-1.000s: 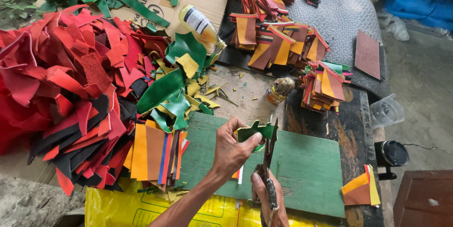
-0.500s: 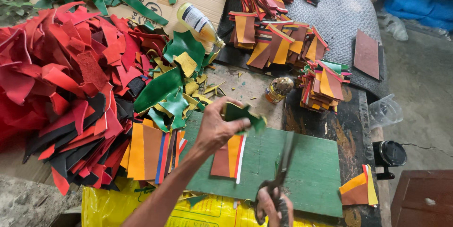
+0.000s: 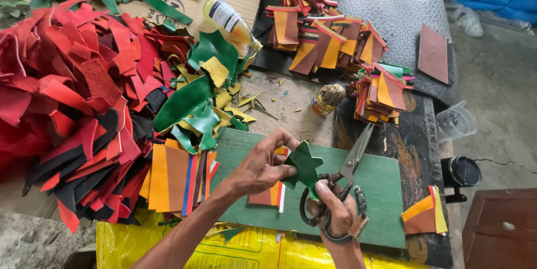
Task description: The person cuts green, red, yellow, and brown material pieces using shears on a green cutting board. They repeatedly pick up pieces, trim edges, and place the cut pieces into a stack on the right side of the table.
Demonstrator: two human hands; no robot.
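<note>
2 hands (image 3: 263, 165) hold jagged green leather piece (image 3: 305, 164), steel scissors (image 3: 342, 182).

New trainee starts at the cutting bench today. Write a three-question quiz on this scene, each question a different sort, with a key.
1. True or false: the left hand pinches a dark green cut piece.
2. The scissors in the right hand point: A) up and away from the person, B) down at the yellow sack, C) at the red scrap heap.
3. Fill in: both hands work over a ____ cutting board.

Key: 1 true; 2 A; 3 green.
</note>
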